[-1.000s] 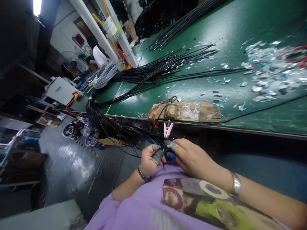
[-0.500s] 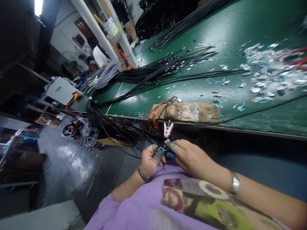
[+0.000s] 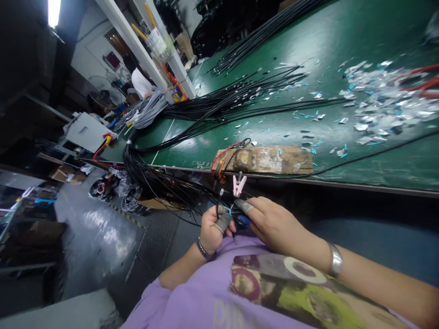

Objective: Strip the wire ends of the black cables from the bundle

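My left hand (image 3: 213,228) is closed on a thin black cable (image 3: 217,210), whose pale end sticks up above the thumb. Light blue and pale wire strands show between the two hands. My right hand (image 3: 272,224), close beside the left, is wrapped round a blue-handled tool (image 3: 243,221); its working end is mostly hidden and I cannot tell its kind. Grey wraps cover the thumb and a finger on the hands. Just above them, a pink clip (image 3: 239,186) hangs at the bench edge, below a worn wooden board (image 3: 284,160).
Bundles of black cables (image 3: 206,109) lie across the green bench (image 3: 370,27) and droop over its front edge. Foil and blue scraps (image 3: 384,105) are scattered at the right, near red handles (image 3: 425,82). A white post (image 3: 137,45) rises at the back left; a person (image 3: 140,82) is beyond.
The cable's pale end now stands upright above my left hand, where it was bent down between the hands before. My fingers have shifted slightly; both hands remain close together.
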